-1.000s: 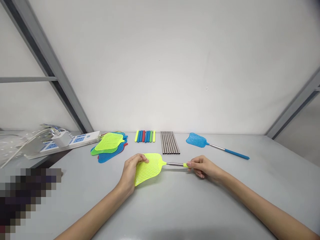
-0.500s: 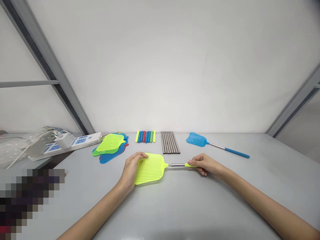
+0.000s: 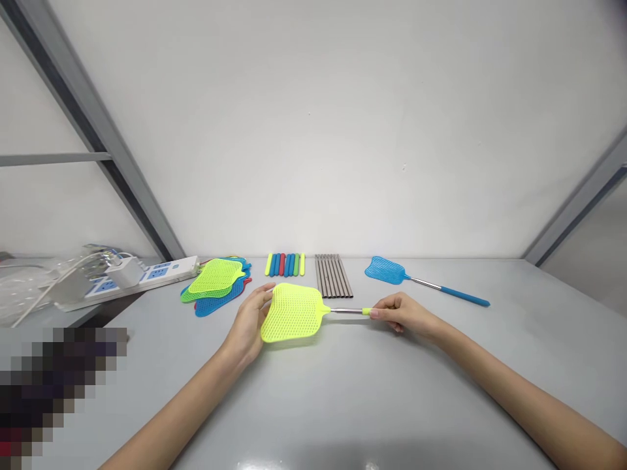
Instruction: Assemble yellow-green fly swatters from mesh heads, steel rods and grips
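A yellow fly swatter with a perforated head and a short metal rod is raised slightly above the table, level and pointing left. Its yellow handle is pinched in my right hand, which covers most of the grip. Against the left edge of the swatter head is my left hand, its fingers stretched out and partly hidden behind the mesh; no firm grip shows. Behind the swatter lies a row of metal rods. Coloured handle grips, in yellow, blue, red and green, line up to their left.
Loose swatter heads overlap in a pile at the left. A blue fly swatter lies at the back right. Plugs and cables crowd a white power strip beside clear plastic bags. The white wall rises behind the grey table.
The yellow swatter has moved slightly up in view, with both hands. My left fingers have come off the top of its head and straightened. My right hand keeps its hold on the handle.
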{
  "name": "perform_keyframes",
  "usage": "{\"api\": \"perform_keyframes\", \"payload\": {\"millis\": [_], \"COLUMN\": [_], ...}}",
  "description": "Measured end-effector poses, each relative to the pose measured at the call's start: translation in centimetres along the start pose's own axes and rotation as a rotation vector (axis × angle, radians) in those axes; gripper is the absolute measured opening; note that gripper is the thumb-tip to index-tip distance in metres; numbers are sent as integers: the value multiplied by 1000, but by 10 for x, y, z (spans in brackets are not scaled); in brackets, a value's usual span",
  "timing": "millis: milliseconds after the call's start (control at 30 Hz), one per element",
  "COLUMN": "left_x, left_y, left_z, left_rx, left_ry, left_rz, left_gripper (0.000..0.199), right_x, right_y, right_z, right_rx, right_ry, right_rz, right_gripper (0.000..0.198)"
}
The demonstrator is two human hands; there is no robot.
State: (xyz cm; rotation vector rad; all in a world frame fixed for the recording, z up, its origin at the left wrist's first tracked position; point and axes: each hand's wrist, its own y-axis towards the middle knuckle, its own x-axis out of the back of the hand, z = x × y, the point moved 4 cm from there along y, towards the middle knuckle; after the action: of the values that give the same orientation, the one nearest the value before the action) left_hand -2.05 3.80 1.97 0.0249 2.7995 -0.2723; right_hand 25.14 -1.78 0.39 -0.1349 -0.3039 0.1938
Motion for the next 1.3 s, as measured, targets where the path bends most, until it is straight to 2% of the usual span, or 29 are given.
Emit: {"api": "perform_keyframes", "payload": {"millis": [167, 333, 400, 467, 567, 667, 933, 1300], "left_x": [-15, -17, -18, -22, -32, -41, -49, -54], "left_y": [-12, -14, -15, -18, -27, -38, -54, -65], "left_z": [6, 12, 14, 17, 23, 26, 28, 41], "left_rx": [22, 70, 83, 86, 82, 70, 90, 117], "left_ry": [138, 135, 89, 55, 46, 53, 109, 240], "left_rz": [273, 327, 325, 340, 429, 506, 594, 640], "left_gripper": [21, 19, 20, 24, 30, 31, 35, 41], "right_x": [14, 13, 6, -7, -29, -46, -56, -55], "right_y": [3, 2, -2, -8, -15, -20, -19, -24], "right_z": [-1, 2, 8, 13, 15, 13, 8, 17], "right_rx": [33, 74, 97, 105, 55, 13, -29, 19], "right_ry": [51, -22, -66, -88, -76, -16, 115, 31], "right_rz": [-112, -89, -46, 63, 227, 294, 123, 152], "right_gripper": [36, 38, 38, 39, 36, 34, 40, 40]}}
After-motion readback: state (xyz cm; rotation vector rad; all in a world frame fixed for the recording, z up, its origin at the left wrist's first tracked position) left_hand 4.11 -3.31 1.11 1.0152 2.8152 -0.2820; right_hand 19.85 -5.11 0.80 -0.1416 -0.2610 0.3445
